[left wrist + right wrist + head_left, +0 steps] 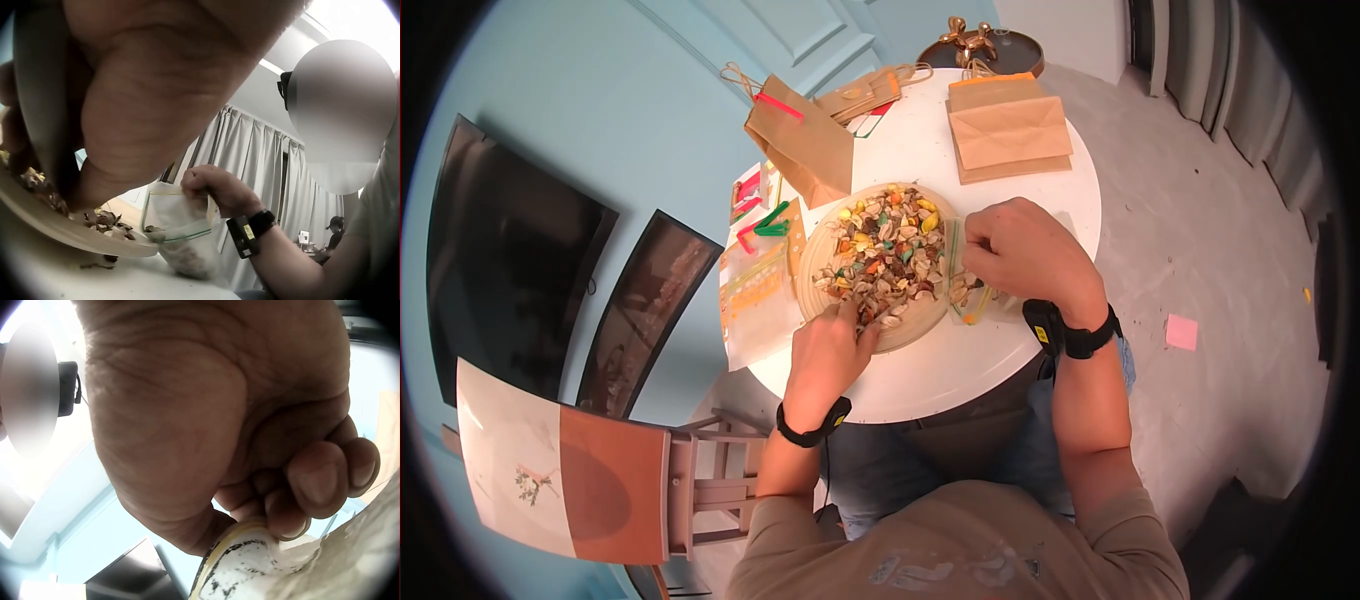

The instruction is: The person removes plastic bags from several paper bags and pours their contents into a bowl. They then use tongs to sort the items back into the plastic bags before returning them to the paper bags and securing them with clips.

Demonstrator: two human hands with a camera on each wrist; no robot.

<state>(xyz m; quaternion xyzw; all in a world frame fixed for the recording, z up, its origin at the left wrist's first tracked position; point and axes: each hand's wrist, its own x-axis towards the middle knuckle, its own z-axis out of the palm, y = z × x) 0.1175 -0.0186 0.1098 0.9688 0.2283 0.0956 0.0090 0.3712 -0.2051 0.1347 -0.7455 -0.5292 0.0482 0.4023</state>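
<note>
A round wooden tray (808, 270) on the white table holds a heap of dried petals and potpourri pieces (890, 250). My left hand (828, 350) is at the tray's near left edge, its fingers bent down into the pieces; in the left wrist view the fingertips are partly hidden. At the tray's right side, my right hand (1030, 250) pinches the rim of a clear zip bag (187, 250) with fingers curled. The bag hangs with its mouth toward the tray and has some pieces inside. In the right wrist view, the bag's edge (234, 550) is between thumb and fingers.
A brown paper bag (805, 140) stands behind the tray, another (1010, 130) lies at the back right. Flat plastic packets (760, 300) and green clips (773, 222) are on the left. A pink note (1181, 332) is on the floor.
</note>
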